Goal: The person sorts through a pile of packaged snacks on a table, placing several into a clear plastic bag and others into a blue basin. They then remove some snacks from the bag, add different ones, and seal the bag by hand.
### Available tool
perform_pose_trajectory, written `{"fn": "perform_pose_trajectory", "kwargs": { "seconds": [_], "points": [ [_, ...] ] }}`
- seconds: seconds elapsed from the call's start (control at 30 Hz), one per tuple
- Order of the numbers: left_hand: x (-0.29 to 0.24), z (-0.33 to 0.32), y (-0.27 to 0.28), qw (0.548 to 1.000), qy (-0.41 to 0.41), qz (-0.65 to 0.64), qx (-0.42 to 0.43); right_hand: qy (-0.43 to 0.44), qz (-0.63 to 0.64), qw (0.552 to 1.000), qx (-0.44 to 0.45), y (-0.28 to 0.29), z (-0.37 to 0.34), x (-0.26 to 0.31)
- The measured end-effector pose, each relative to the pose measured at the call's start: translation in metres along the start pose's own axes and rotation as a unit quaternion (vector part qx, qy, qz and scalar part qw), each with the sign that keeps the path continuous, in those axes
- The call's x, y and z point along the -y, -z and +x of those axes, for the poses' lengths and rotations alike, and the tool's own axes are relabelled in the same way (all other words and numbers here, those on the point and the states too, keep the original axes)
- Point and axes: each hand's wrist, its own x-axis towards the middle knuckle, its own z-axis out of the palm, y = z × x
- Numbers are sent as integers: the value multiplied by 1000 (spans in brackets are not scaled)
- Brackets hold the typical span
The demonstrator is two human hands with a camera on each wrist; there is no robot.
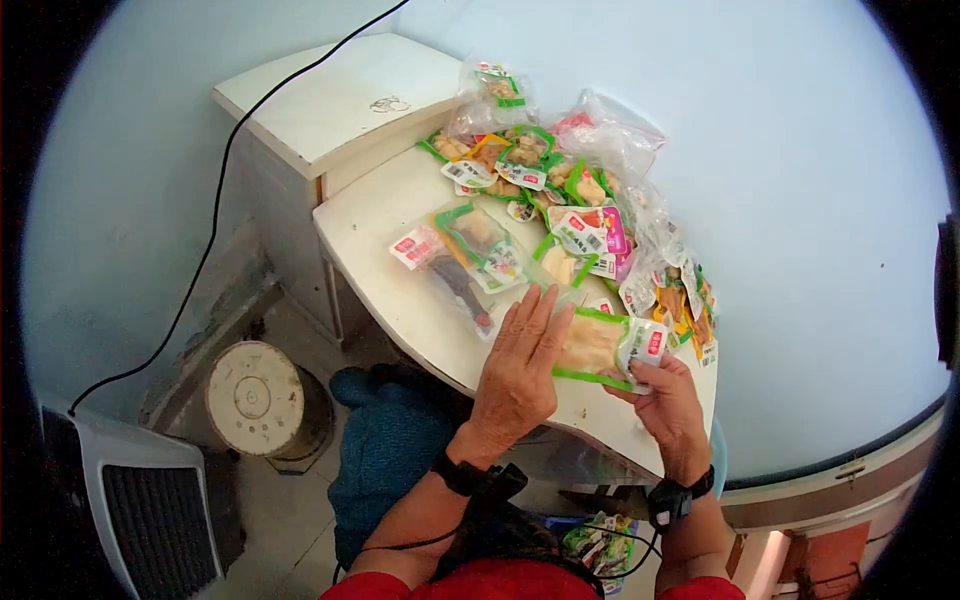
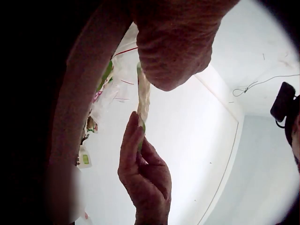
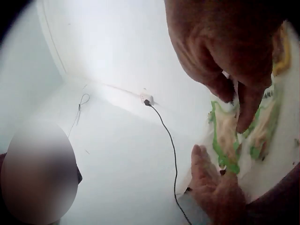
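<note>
A green-edged, clear-fronted food packet with pale contents and a white label end is held up over the front of the table. My right hand pinches it at the label end, thumb on top and fingers behind; the right wrist view shows this hand from the other side. Fingers straight, my left hand lies against the packet's other end. In the left wrist view the packet appears edge-on between the hands. Just beyond the left fingertips lies another green-edged packet.
Several mixed food packets and clear plastic bags are heaped along the wall side of the white table. Left of the hands lie a clear bag with packets. A round stool stands on the floor; a black cable hangs at left.
</note>
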Motion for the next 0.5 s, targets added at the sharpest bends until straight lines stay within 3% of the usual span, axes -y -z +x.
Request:
{"fn": "perform_pose_trajectory", "kwargs": {
  "seconds": [0.5],
  "points": [
    [-4, 2, 10, 999, -1, -40, 26, -44, 131, 990, 36, -52, 36, -35]
  ]
}}
